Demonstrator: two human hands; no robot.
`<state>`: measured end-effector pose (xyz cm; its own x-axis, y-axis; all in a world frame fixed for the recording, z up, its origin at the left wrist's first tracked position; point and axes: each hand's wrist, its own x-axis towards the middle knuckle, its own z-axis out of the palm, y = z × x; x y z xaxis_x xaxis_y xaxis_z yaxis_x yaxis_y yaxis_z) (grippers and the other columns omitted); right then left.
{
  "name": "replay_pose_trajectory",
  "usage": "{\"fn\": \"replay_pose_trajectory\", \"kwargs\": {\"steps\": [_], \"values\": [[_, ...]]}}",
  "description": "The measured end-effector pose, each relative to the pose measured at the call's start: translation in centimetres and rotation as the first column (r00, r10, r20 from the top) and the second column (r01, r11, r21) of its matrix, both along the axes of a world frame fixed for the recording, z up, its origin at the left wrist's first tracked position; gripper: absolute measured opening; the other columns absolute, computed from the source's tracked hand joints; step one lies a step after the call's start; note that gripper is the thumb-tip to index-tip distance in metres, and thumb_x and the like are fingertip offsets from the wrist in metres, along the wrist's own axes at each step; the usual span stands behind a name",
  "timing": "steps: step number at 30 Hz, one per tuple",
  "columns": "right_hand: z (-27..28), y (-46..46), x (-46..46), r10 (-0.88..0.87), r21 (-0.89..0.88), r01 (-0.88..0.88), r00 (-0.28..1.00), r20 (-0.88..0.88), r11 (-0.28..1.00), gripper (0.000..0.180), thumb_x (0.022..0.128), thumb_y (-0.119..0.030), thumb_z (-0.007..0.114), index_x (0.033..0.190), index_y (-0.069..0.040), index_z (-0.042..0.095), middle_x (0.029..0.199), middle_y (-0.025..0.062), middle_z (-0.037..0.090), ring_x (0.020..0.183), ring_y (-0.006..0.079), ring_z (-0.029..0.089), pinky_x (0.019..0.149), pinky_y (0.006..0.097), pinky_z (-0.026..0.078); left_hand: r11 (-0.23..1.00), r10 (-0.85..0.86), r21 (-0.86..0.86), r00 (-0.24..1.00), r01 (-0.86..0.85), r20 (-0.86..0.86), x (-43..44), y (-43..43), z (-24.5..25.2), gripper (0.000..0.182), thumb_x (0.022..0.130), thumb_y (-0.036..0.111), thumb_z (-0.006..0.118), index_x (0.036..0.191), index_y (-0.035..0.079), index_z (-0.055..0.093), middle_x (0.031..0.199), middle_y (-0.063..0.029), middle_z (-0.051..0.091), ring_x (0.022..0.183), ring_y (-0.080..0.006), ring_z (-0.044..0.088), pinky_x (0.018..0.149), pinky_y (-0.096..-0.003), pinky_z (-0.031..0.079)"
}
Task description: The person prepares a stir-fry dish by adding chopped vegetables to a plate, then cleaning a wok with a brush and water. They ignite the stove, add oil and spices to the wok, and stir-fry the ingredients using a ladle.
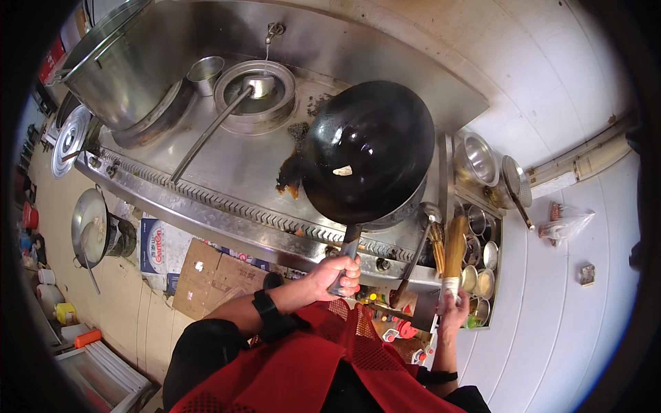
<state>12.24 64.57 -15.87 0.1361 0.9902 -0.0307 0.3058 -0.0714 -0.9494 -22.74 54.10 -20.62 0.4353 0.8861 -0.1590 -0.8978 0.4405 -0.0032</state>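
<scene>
A black wok [382,139] tilts over the right burner of a stainless steel range, its inside towards me. Its grey handle [351,242] is gripped by my left hand [336,274]. One small pale scrap [342,170] clings to the wok's dark, shiny inner surface. At the right, my right hand [454,310] is closed round the white-wrapped end of a bamboo wok brush [455,248]. The bristles point away from me, to the right of the wok and apart from it. A ladle [415,253] lies between wok and brush, beside a smaller bundle of bamboo sticks [437,245].
Water runs from a tap [273,32] into a round basin [227,116], where a long-handled ladle [206,131] rests. A tall stockpot [129,77] stands left. Seasoning containers [485,284] and metal bowls [477,157] are at right. Flattened cardboard [217,279] lies below the range's front edge.
</scene>
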Motion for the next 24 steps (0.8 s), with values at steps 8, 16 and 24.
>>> {"fn": "replay_pose_trajectory", "kwargs": {"steps": [8, 16, 24], "values": [[15.8, 4.2, -13.8, 0.108, 0.353, -0.548, 0.640, 0.761, 0.758, 0.042, 0.084, -0.016, 0.075, 0.121, -0.004, 0.061, 0.098, 0.0156, 0.071, 0.074, 0.0294, 0.069, 0.065, 0.0414, 0.055, 0.989, -0.001, -0.145, 0.969, -0.036, -0.248, 2.8, 1.3, -0.1, 0.008, 0.090, 0.015, 0.057, 0.083, 0.013, 0.053, 0.071, 0.0035, 0.050, 0.055, -0.0085, 0.046, 0.049, -0.0290, 0.039], [18.1, 3.9, -22.7, -0.186, 0.117, -0.569, -0.065, 0.980, 0.814, 0.016, 0.086, -0.016, 0.059, 0.102, -0.011, 0.058, 0.088, 0.0188, 0.067, 0.074, 0.0355, 0.071, 0.062, 0.0447, 0.057, 0.985, -0.006, -0.158, 0.917, -0.062, -0.399, 3.2, 1.5, 0.5, 0.020, 0.089, 0.014, 0.060, 0.072, 0.009, 0.052, 0.062, -0.0025, 0.049, 0.053, -0.0187, 0.050, 0.049, -0.0333, 0.043], [18.6, 3.0, -21.9, -0.288, 0.255, -0.635, 0.054, 0.956, 0.729, 0.029, 0.086, -0.023, 0.067, 0.112, -0.014, 0.060, 0.085, 0.0150, 0.065, 0.070, 0.0327, 0.069, 0.059, 0.0435, 0.056, 0.973, -0.016, -0.212, 0.884, -0.094, -0.467, 3.6, 2.2, 1.3, 0.019, 0.088, 0.010, 0.061, 0.072, 0.006, 0.052, 0.065, -0.0049, 0.051, 0.050, -0.0158, 0.049, 0.045, -0.0351, 0.045]]}}
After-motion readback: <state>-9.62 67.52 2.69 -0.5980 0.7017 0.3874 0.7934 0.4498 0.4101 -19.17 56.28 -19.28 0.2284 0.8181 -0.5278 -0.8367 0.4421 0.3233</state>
